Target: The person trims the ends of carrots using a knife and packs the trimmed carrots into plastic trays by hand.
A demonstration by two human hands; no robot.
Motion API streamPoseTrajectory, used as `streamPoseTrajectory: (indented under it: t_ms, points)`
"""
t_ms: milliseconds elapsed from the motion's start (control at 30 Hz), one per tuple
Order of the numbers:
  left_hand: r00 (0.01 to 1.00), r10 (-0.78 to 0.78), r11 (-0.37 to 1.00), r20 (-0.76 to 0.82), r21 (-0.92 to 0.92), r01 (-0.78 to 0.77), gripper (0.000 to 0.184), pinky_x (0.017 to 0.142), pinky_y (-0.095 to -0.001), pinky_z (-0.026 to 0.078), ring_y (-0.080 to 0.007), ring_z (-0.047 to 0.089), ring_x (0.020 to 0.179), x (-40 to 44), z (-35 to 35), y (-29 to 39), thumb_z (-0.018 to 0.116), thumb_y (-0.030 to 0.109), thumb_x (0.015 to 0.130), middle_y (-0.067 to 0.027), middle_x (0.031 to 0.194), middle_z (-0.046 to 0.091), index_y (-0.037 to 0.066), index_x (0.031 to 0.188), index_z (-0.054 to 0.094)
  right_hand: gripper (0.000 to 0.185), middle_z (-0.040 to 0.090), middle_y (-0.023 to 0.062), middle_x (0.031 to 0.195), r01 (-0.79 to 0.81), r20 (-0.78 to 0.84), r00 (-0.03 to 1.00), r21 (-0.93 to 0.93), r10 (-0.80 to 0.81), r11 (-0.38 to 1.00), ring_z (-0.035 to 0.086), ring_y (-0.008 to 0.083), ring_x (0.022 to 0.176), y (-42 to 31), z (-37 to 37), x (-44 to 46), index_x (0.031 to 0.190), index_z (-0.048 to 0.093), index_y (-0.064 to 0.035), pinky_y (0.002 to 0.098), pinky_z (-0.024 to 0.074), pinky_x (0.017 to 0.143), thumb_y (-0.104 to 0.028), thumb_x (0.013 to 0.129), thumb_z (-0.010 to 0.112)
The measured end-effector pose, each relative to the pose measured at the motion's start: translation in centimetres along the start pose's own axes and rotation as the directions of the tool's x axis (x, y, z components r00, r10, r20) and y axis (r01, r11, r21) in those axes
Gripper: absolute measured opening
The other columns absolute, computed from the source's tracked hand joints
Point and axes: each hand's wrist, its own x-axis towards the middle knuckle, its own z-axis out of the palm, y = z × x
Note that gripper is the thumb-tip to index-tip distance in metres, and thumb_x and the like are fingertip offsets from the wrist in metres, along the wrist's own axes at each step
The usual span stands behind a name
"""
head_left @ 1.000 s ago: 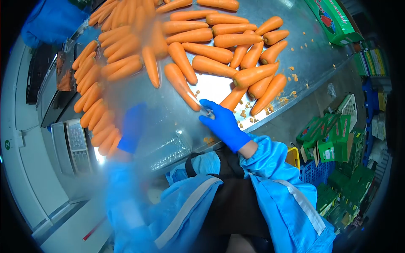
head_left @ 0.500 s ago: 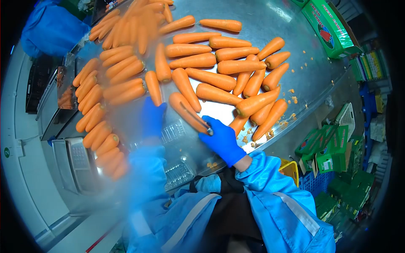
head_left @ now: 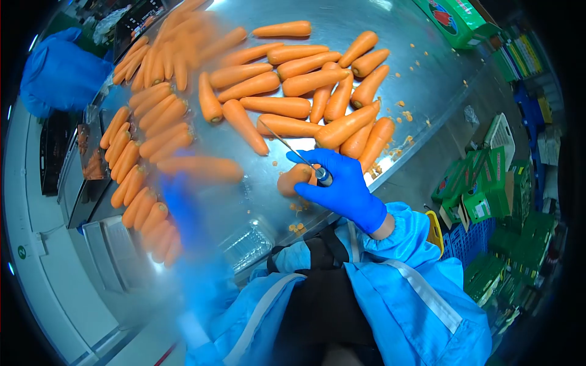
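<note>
My right hand (head_left: 345, 189), in a blue glove, is closed around the dark handle of a thin-bladed knife (head_left: 287, 144). Its blade points up and left over the metal table (head_left: 421, 79). A foreshortened carrot (head_left: 293, 180) is beside the thumb and fingers of that hand; whether they grip it too I cannot tell. My left hand (head_left: 180, 198), also gloved blue, is smeared by motion. It is at the near end of a blurred carrot (head_left: 201, 168) lying crosswise, which appears to be in its grasp. Loose carrots (head_left: 290, 104) are spread just beyond both hands.
Carrots in rows (head_left: 125, 158) line the left side, below a larger pile (head_left: 177, 43). Clear plastic trays (head_left: 247, 244) are near my body. Orange trimmings (head_left: 403, 116) dot the right edge. Green cartons (head_left: 458, 21) stand at right; a blue-clad person (head_left: 61, 73) is at upper left.
My left hand has moved down and left with a carrot, which has turned from upright to crosswise. The knife has swung away from the carrot beneath it. The view has shifted slightly.
</note>
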Motion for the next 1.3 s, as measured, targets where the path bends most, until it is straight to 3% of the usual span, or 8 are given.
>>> streamPoseTrajectory:
  t_ms: [67, 300, 400, 433, 733, 933, 1067, 1300]
  points:
    - [0.984, -0.157, 0.914, 0.090, -0.364, 0.179, 0.048, 0.099, -0.0371, 0.046, -0.0237, 0.062, 0.104, -3.2, 5.8, 1.2, 0.053, 0.034, 0.099, -0.0145, 0.118, 0.062, 0.000, 0.132, 0.050, 0.048, 0.070, 0.0072, 0.095, -0.024, 0.029, 0.999, 0.012, 0.024, 1.000, 0.065, 0.0156, 0.080, -1.4, -1.2, -1.0, 0.118, 0.070, -0.0133, 0.0300, 0.0528, 0.077, -0.020, 0.072, 0.082]
    - [0.774, -0.502, 0.854, 0.385, 0.079, 0.514, 0.090, 0.095, -0.0394, 0.050, -0.0264, 0.060, 0.110, -7.1, 13.0, 0.6, 0.063, 0.062, 0.084, -0.0151, 0.121, 0.057, 0.003, 0.144, 0.034, 0.047, 0.071, 0.0054, 0.085, -0.139, 0.066, 0.989, 0.044, 0.135, 0.989, 0.067, 0.0124, 0.079, -2.8, -3.8, -3.8, 0.112, 0.072, -0.0134, 0.0283, 0.0532, 0.074, -0.030, 0.070, 0.086]
    - [0.782, -0.257, 0.948, 0.568, 0.305, 0.090, 0.065, 0.101, -0.0364, 0.046, -0.0232, 0.060, 0.111, -9.1, 14.9, 0.5, 0.064, 0.034, 0.091, -0.0105, 0.126, 0.057, 0.005, 0.143, 0.039, 0.045, 0.072, 0.0053, 0.086, -0.221, 0.016, 0.975, 0.038, 0.220, 0.975, 0.068, 0.0130, 0.080, -3.1, -4.8, -4.7, 0.108, 0.073, -0.0128, 0.0284, 0.0534, 0.073, -0.030, 0.069, 0.087]
    - [0.733, -0.355, 0.910, 0.580, 0.394, 0.129, 0.115, 0.108, -0.0443, 0.040, -0.0277, 0.046, 0.130, -9.7, 15.3, 0.8, 0.087, 0.051, 0.063, -0.0158, 0.139, 0.043, 0.001, 0.147, 0.028, 0.045, 0.072, 0.0053, 0.087, -0.265, 0.002, 0.964, 0.032, 0.265, 0.964, 0.069, 0.0133, 0.081, -3.3, -5.2, -5.0, 0.107, 0.073, -0.0126, 0.0286, 0.0535, 0.074, -0.031, 0.069, 0.087]
    - [0.801, -0.259, 0.763, 0.540, 0.623, -0.173, 0.119, 0.098, -0.0452, 0.044, -0.0317, 0.054, 0.117, -12.1, 19.2, 0.0, 0.091, 0.024, 0.054, -0.0179, 0.130, 0.049, 0.001, 0.149, 0.023, 0.042, 0.072, 0.0078, 0.088, -0.309, -0.133, 0.940, 0.049, 0.313, 0.950, 0.068, 0.0120, 0.083, -3.2, -6.6, -6.1, 0.102, 0.072, -0.0088, 0.0279, 0.0543, 0.076, -0.030, 0.070, 0.088]
    - [0.802, -0.103, 0.826, 0.589, 0.500, -0.261, 0.102, 0.099, -0.0431, 0.044, -0.0304, 0.053, 0.116, -11.4, 19.5, 1.1, 0.087, 0.016, 0.059, -0.0161, 0.125, 0.050, 0.001, 0.144, 0.033, 0.032, 0.072, 0.0076, 0.091, -0.074, -0.179, 0.980, 0.094, 0.090, 0.993, 0.070, 0.0153, 0.080, -1.5, -9.7, -7.3, 0.106, 0.070, -0.0114, 0.0278, 0.0543, 0.072, -0.022, 0.078, 0.081]
    - [0.778, -0.011, 0.825, 0.629, 0.445, -0.348, 0.094, 0.094, -0.0401, 0.048, -0.0257, 0.055, 0.112, -10.9, 20.1, 1.0, 0.088, 0.013, 0.063, -0.0141, 0.123, 0.050, 0.001, 0.141, 0.037, 0.025, 0.065, 0.0057, 0.078, 0.086, 0.040, 0.996, -0.418, -0.076, 0.904, 0.067, 0.0266, 0.071, -0.9, -12.0, -7.6, 0.096, 0.067, -0.0163, 0.0336, 0.0517, 0.060, -0.029, 0.077, 0.076]
    - [0.789, -0.087, 0.895, 0.609, 0.395, -0.206, 0.089, 0.090, -0.0364, 0.051, -0.0221, 0.056, 0.109, -11.2, 21.7, 1.3, 0.088, 0.012, 0.067, -0.0113, 0.120, 0.052, 0.002, 0.141, 0.038, 0.022, 0.062, 0.0068, 0.076, 0.170, 0.110, 0.985, -0.511, -0.132, 0.842, 0.065, 0.0286, 0.069, -1.2, -12.1, -7.3, 0.092, 0.065, -0.0169, 0.0362, 0.0504, 0.058, -0.028, 0.076, 0.076]
